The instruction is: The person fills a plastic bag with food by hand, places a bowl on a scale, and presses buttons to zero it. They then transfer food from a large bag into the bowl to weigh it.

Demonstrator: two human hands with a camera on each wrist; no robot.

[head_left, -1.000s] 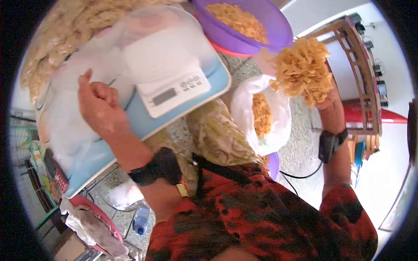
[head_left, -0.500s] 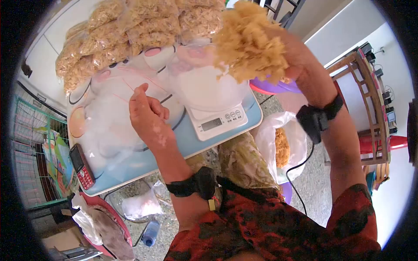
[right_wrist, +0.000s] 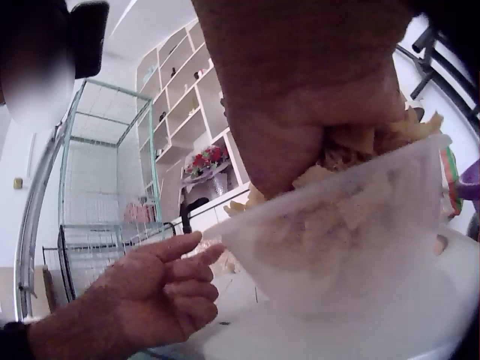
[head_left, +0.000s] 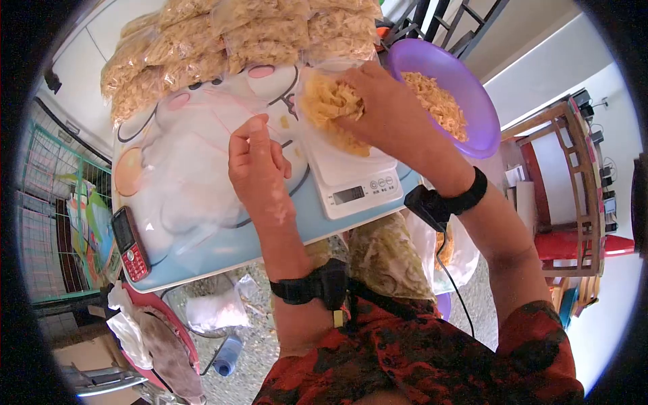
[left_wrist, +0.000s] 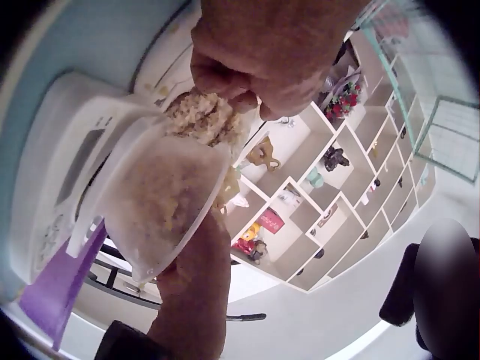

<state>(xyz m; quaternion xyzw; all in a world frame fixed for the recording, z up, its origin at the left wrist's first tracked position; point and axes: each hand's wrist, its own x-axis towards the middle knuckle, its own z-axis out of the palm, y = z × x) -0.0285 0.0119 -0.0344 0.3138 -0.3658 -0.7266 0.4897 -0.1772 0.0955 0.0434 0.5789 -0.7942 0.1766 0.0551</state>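
My right hand (head_left: 388, 108) is down at a translucent plastic bowl (right_wrist: 300, 251), its fingers curled round a handful of crinkly pale-yellow dried flakes (head_left: 329, 104). That bowl stands on a white digital kitchen scale (head_left: 354, 194), and flakes show through its wall and heap at its rim. To the left of the scale, my left hand (head_left: 260, 165) hovers over the table with its fingers loosely bent and nothing in them. In the right wrist view its index fingertip comes close to the bowl's side.
Several clear bags of flakes (head_left: 263, 30) are stacked along the table's (head_left: 202, 260) far side. A purple basin (head_left: 482, 138) with loose flakes stands beyond the scale at right. A red phone (head_left: 131, 246) lies at the left corner. Below the right forearm is a white bag (head_left: 466, 260).
My right hand has carried the clump of flakes from beside the white bag, up and left, down to the bowl on the scale. The left hand keeps its loose bend as the head view shifts.
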